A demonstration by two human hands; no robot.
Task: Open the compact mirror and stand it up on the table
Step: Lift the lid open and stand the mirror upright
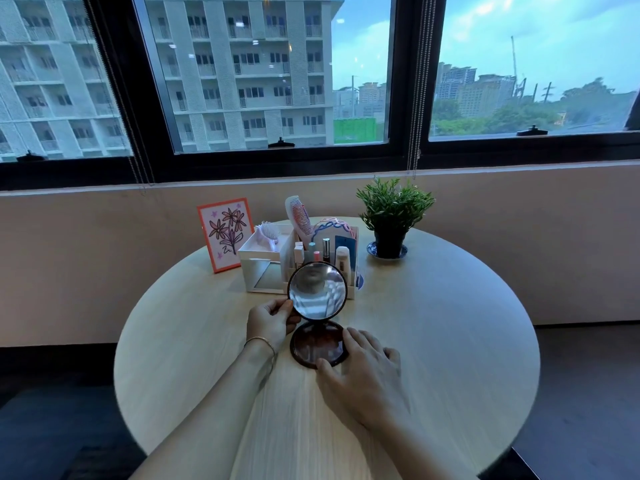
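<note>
The round dark-brown compact mirror [317, 292] stands open on the pale wooden round table [450, 341]. Its upper half is upright and faces me, showing a reflection. Its lower half [313, 344] lies flat on the tabletop. My left hand [272, 320] pinches the left rim of the upright half between thumb and fingers. My right hand [363, 368] rests on the right and front edge of the flat half, fingers spread over its rim.
Just behind the mirror stands a white organiser [263, 268] holding a comb, a hairbrush and several cosmetics. A framed flower picture [227, 233] stands at the back left, a potted plant [393, 216] on a saucer at the back right. A wall and windows lie beyond.
</note>
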